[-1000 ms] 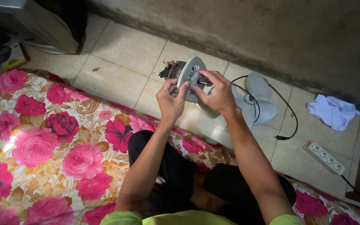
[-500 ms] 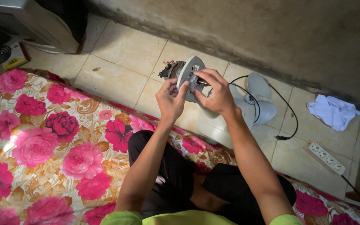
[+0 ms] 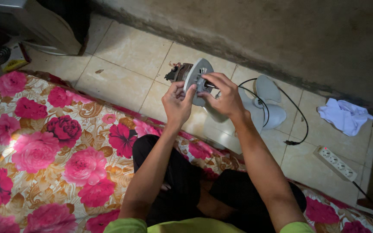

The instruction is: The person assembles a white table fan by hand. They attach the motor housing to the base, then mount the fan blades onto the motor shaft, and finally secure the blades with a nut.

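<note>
Above a tiled floor [image 3: 121, 64] and a flowered mattress [image 3: 57, 146], the left hand [image 3: 176, 105] grips a fan motor [image 3: 190, 75] by its white round plate while the right hand [image 3: 223, 98] pinches its shaft, with white fan blades [image 3: 269, 103], a power strip [image 3: 335, 162] and a white cloth [image 3: 345, 115] lying beyond

A room in a home, with work done on the floor: a flowered mattress [image 3: 44, 146] lies on pale floor tiles [image 3: 121, 64] against a rough bare wall [image 3: 260, 30]. A power strip [image 3: 336, 163], a crumpled cloth [image 3: 344, 115] and fan blades [image 3: 268, 103] lie on the tiles.
</note>
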